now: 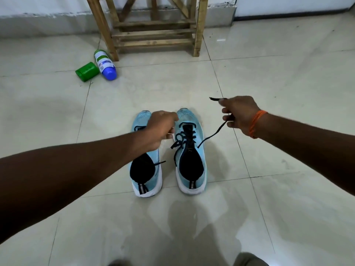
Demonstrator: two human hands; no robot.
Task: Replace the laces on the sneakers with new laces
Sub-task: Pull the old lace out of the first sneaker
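1. Head view: two light-blue sneakers stand side by side on the tiled floor (269,73), heels toward the camera, toes pointing away.
2. The right sneaker (199,135) is threaded with a dark lace (218,131), loosened and tangled over the tongue.
3. The right hand (240,114) is raised off to the right of that shoe, fingers curled round one end of the lace; the strand runs from the fist down to the upper eyelets, and its tip pokes out past the thumb.
4. An orange thread band (256,122) circles the right wrist.
5. The left hand (161,129) hangs over the forefoot of the left sneaker (146,186), fingers curled near the gap between the shoes (whether they hold anything cannot be told).
6. A loose lace end (160,162) trails from the left sneaker's opening.
7. Farther back, a green container (87,71) and a blue-capped bottle (105,64) lie touching, near a wooden stand (153,33).
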